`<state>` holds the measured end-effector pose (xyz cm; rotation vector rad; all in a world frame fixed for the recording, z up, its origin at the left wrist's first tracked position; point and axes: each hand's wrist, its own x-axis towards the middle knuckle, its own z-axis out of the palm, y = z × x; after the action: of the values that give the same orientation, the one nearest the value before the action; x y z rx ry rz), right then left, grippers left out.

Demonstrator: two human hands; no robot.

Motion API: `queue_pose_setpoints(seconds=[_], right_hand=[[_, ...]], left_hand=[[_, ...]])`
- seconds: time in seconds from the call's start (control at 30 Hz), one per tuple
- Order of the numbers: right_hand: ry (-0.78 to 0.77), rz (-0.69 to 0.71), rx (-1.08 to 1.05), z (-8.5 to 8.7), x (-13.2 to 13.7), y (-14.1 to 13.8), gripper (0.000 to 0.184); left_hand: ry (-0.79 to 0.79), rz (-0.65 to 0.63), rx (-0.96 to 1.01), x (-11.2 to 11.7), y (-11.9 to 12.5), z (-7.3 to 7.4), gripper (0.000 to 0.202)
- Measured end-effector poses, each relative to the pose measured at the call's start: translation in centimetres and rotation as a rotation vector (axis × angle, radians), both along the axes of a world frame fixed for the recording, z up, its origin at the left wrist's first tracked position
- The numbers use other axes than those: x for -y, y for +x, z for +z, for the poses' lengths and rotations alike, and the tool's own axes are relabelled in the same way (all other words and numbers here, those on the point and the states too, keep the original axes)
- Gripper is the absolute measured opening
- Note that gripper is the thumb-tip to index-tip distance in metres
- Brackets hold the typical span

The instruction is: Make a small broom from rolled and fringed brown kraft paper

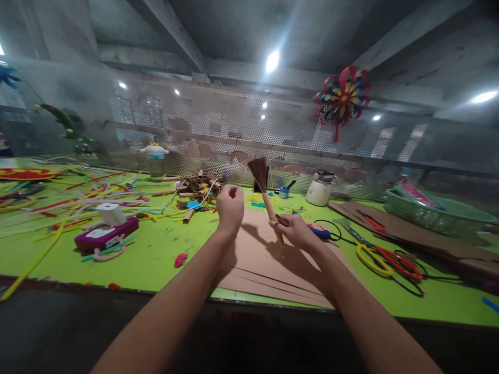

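My right hand (290, 229) is closed around the tan handle of a small broom (266, 200). Its fanned brown bristles point up and away from me. To the left of the broom, and apart from it, my left hand (231, 209) is raised with thumb and fingers curled together in a pinch. Whatever those fingers hold, if anything, is hidden or too fine to see. Beneath both hands lies a stack of light brown paper sheets (257, 275) at the table's front edge. A blue-handled tool (320, 232) with a black cord rests just beyond my right wrist.
Large scissors (390, 259) with red and yellow handles lie at right, near brown cardboard (421, 236) and a green basket (440, 208). A white jug (320, 189) stands behind. Leftward are a purple power strip (107, 236), colourful strips (89, 200) and a twig pile (198, 189).
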<state>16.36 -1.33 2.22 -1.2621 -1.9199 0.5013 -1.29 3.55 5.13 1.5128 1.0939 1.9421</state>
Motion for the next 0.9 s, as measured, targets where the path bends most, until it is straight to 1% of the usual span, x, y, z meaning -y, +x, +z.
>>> queue_pose_setpoints(seconds=[0.03, 0.07, 0.1, 0.17, 0.23, 0.33, 0.4, 0.47, 0.6, 0.63, 0.67, 0.7, 0.77, 0.8, 0.83, 0.9], right_hand=[[-0.007, -0.004, 0.013, -0.1, 0.0, 0.1, 0.033], [-0.015, 0.0, 0.022, -0.2, -0.1, 0.2, 0.033], [-0.023, 0.008, 0.03, -0.3, -0.1, 0.3, 0.032], [-0.037, 0.019, 0.04, -0.4, -0.2, 0.4, 0.033], [-0.043, 0.003, 0.045, -0.6, -0.3, 0.4, 0.033], [-0.026, -0.041, 0.067, -0.6, -0.3, 0.3, 0.034], [-0.017, -0.047, 0.086, -0.5, -0.3, 0.2, 0.036], [-0.01, -0.049, 0.082, -0.2, -0.1, 0.1, 0.036], [0.018, -0.033, 0.042, 0.0, 0.0, -0.1, 0.035], [0.016, -0.014, 0.028, -0.1, 0.0, -0.2, 0.036], [0.008, 0.008, 0.012, -0.1, -0.1, -0.2, 0.036], [-0.004, 0.029, -0.008, -0.2, -0.1, -0.1, 0.037], [-0.035, 0.056, -0.056, -0.3, -0.2, 0.0, 0.039], [-0.05, 0.062, -0.084, -0.3, -0.2, 0.0, 0.039], [-0.067, 0.064, -0.112, -0.3, -0.2, 0.1, 0.038], [-0.108, 0.072, -0.156, -0.2, -0.1, 0.1, 0.037]], left_hand=[[0.113, 0.059, -0.026, 0.2, -0.1, 0.2, 0.013], [0.216, 0.073, -0.068, 0.6, -0.2, 0.4, 0.011], [0.299, 0.054, -0.129, 1.0, -0.1, 0.5, 0.01], [0.401, -0.012, -0.253, 2.0, 0.1, 0.7, 0.009], [0.438, -0.041, -0.33, 2.7, 0.3, 0.7, 0.011], [0.44, -0.028, -0.362, 2.9, 0.5, 0.6, 0.012], [0.398, -0.041, -0.338, 2.4, 0.4, 0.4, 0.011], [0.294, -0.055, -0.246, 1.5, 0.3, 0.1, 0.009], [-0.028, -0.12, 0.06, -0.4, 0.0, -0.4, 0.009], [-0.062, -0.114, 0.112, -0.6, -0.1, -0.4, 0.008], [-0.051, -0.086, 0.138, -0.7, -0.2, -0.4, 0.007], [0.002, -0.041, 0.132, -0.6, -0.3, -0.3, 0.005], [0.171, 0.046, 0.042, -0.1, -0.2, -0.2, 0.005], [0.24, 0.063, -0.016, 0.1, -0.1, -0.2, 0.006], [0.274, 0.06, -0.06, 0.2, 0.0, -0.2, 0.007], [0.255, 0.049, -0.077, 0.2, 0.2, -0.2, 0.008]])
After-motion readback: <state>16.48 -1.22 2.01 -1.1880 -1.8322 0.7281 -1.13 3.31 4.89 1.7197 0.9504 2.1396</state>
